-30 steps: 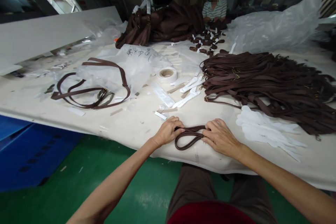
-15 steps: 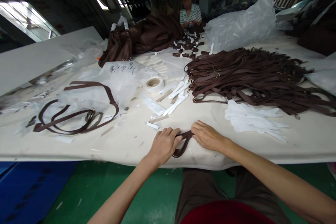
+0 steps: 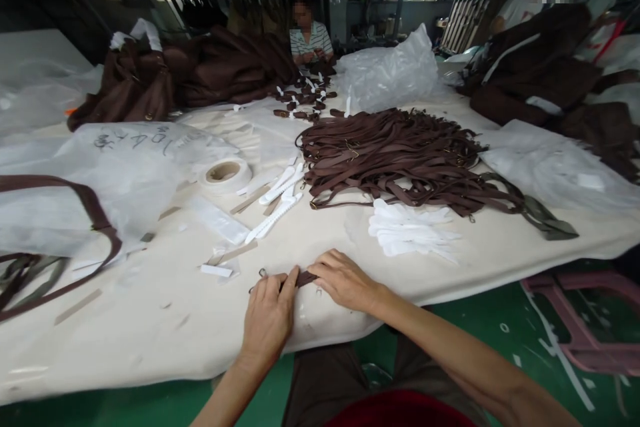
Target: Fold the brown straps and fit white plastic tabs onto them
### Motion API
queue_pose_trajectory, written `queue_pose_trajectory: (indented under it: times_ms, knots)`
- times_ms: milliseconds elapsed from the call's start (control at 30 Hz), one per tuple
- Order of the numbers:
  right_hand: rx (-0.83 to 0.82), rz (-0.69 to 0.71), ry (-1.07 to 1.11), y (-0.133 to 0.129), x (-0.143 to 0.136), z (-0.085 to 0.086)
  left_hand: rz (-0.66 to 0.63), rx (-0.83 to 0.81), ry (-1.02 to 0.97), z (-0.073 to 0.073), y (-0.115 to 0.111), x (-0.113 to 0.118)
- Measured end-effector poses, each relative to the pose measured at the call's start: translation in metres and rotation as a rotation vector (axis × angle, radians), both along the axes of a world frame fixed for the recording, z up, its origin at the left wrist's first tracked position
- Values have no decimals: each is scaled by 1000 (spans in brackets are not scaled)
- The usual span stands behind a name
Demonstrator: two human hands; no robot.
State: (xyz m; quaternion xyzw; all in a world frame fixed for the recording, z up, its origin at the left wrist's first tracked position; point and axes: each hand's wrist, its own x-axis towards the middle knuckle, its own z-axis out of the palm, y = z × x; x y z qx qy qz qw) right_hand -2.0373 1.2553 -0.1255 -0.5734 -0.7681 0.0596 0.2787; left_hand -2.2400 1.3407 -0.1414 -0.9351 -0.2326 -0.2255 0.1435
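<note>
A folded dark brown strap (image 3: 306,278) lies near the table's front edge, with both my hands on it. My left hand (image 3: 267,313) is closed over its left end, and a metal clasp (image 3: 263,273) sticks out by the fingers. My right hand (image 3: 345,282) pinches the other end, a small hook showing just under it. Most of the strap is hidden beneath my fingers. Beyond my right hand lie a stack of white slips (image 3: 413,230) and a large pile of brown straps (image 3: 390,160).
White zip-like strips (image 3: 275,213) and a tape roll (image 3: 225,175) lie ahead. Loose straps (image 3: 107,233) are at left, a plastic bag (image 3: 390,70) and brown bags (image 3: 200,73) at the back. Another person (image 3: 310,40) sits across the table. A pink stool (image 3: 590,320) stands at right.
The view has turned right. The strap's hanging loop between my hands is no longer visible; it now lies short and flat under my fingers, with a metal clasp showing at the left.
</note>
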Motion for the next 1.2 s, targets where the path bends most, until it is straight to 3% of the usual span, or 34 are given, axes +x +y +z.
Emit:
queue_pose_trajectory:
  times_ms: [100,233,367,467,567,767,933,1100,1200]
  knots:
    - [55,-55,108,-23,14,1,-16,1,-20,-2,-1,2]
    - [121,-375,194,-61,72,-1,0,-24,-46,1,-1,5]
    - [38,-676,-10,-69,133,2,36,-47,-58,4,-2,10]
    - [-124,-765,-211,-59,153,7,63,-43,-52,6,-4,12]
    - [-210,-747,-302,-51,158,7,78,-41,-46,5,-5,12]
    - [-126,-567,-333,-47,171,4,114,-111,-64,6,-8,14]
    - [-81,-561,-253,-40,183,19,125,-159,-103,5,-10,17]
    - [-67,-558,-81,-35,181,42,149,-291,-174,1,-7,17]
    - [-197,-463,361,-37,160,55,172,-585,-339,14,-2,18]
